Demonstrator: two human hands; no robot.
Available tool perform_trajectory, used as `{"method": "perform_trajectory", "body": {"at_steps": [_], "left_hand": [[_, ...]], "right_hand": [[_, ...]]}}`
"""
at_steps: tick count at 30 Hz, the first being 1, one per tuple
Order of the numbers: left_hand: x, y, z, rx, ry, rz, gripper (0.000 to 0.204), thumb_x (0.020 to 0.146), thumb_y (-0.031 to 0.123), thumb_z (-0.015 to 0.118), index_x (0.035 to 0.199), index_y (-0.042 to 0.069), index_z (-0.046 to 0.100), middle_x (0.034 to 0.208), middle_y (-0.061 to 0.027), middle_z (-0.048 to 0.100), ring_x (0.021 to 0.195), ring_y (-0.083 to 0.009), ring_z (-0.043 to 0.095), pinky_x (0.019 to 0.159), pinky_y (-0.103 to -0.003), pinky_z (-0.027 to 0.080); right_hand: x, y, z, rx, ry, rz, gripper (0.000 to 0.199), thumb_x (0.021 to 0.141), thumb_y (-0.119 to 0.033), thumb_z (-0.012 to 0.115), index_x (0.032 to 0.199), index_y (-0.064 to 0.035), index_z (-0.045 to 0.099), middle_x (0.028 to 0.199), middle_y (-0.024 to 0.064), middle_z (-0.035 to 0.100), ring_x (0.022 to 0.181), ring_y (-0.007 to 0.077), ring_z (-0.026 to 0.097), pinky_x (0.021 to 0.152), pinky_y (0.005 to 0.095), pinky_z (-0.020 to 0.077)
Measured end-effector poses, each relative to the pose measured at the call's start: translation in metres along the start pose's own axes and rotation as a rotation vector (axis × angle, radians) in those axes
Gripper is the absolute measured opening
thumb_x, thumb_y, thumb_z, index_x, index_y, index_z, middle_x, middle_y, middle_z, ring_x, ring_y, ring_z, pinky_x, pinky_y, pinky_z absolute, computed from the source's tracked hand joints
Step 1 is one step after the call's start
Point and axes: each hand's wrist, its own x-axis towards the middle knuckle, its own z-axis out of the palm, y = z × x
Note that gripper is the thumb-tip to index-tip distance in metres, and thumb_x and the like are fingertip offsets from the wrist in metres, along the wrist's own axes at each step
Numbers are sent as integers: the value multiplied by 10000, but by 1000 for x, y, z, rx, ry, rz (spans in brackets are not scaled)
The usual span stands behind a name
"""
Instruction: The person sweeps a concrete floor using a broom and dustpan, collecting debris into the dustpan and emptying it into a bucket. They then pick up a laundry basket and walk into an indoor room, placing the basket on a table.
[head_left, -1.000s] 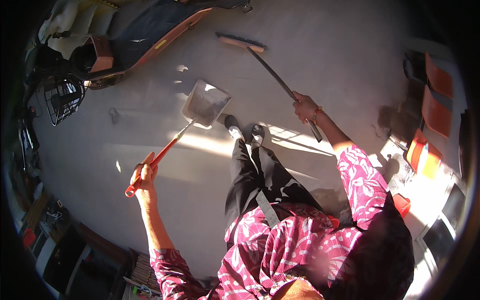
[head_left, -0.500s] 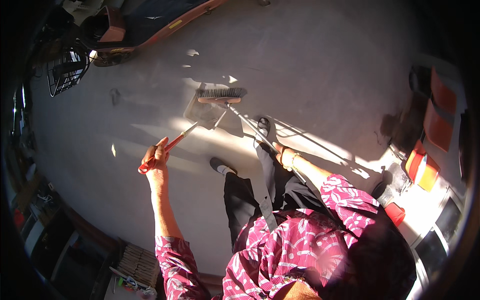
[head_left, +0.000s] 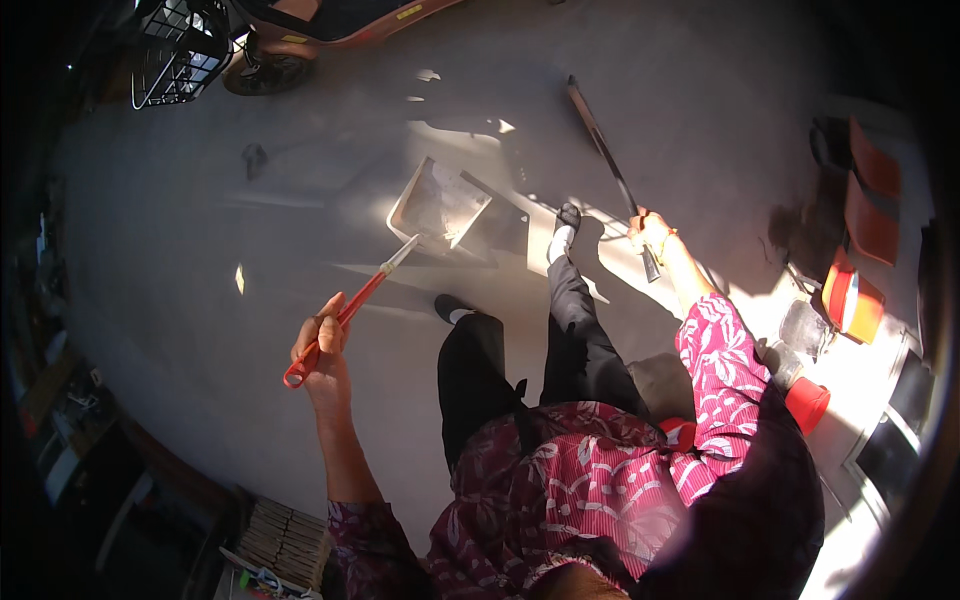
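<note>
My left hand (head_left: 322, 345) grips the red handle of a long-handled metal dustpan (head_left: 440, 203), whose pan rests on the grey concrete floor ahead of my feet. My right hand (head_left: 650, 232) holds the dark handle of a broom (head_left: 604, 150), which stretches away up and to the left; its head lies in shadow and is hard to make out. My black-trousered legs and dark shoes stand between the two tools.
A red scooter with a black wire basket (head_left: 180, 60) stands at the top left. Orange and red containers (head_left: 850, 300) and a red cup (head_left: 805, 402) sit along the right edge. Cluttered shelves line the dark left side.
The broom has swung from beside the dustpan out to the right and away from it. The dustpan stays on the floor, and I have stepped forward.
</note>
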Motion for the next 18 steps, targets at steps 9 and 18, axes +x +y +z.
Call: {"method": "perform_trajectory", "body": {"at_steps": [9,18], "left_hand": [[11,-53,-14,283,-76,-40,199,868,163,490,894,0,601,702,3,489,653,-80,446,656,-223,396],[-27,-54,-71,368,35,-73,248,854,208,511,825,-21,603,714,-26,523,676,-103,501,680,-222,426]], "right_hand": [[-59,185,218,-689,119,459,348,856,-328,411,1100,-84,452,680,136,578,553,251,569,425,339,417],[-198,89,165,-574,-154,76,584,814,-52,327,1368,-161,181,556,7,377,379,81,340,339,241,325]]}}
